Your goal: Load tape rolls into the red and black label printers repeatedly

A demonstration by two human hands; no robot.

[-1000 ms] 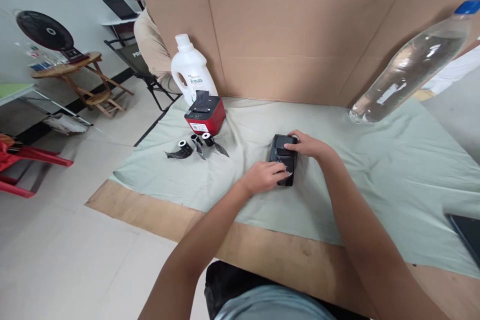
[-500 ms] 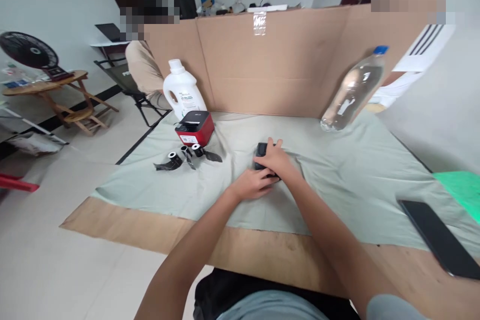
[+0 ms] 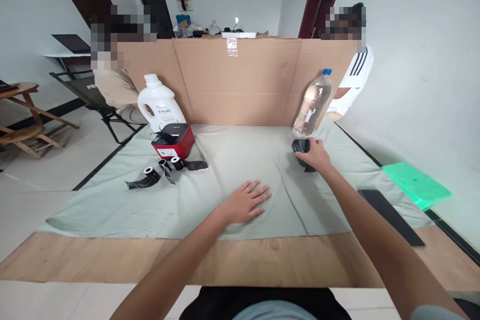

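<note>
My right hand (image 3: 315,155) grips a small black boxy device (image 3: 301,146) from above at the right part of the cloth, just in front of a clear plastic bottle. The fingers cover much of the device, so its exact kind is unclear. A dark piece shows under its near edge. My left hand (image 3: 245,203) lies palm down on the pale green cloth (image 3: 240,155), fingers spread and holding nothing. To its left are three small rolls, among them a black roll with a white core (image 3: 151,174), with dark strips unrolled from them.
A red and black box-shaped machine (image 3: 180,142) stands before a white jug (image 3: 159,102). The clear bottle (image 3: 314,102) leans against the cardboard screen (image 3: 240,80). A black phone (image 3: 390,217) lies at right, near a green plastic stool (image 3: 416,185). Two people sit behind the cardboard.
My right hand has carried the black device from the middle to the right, near the bottle. My left hand has let go of it and flattened on the cloth. The camera view has shifted.
</note>
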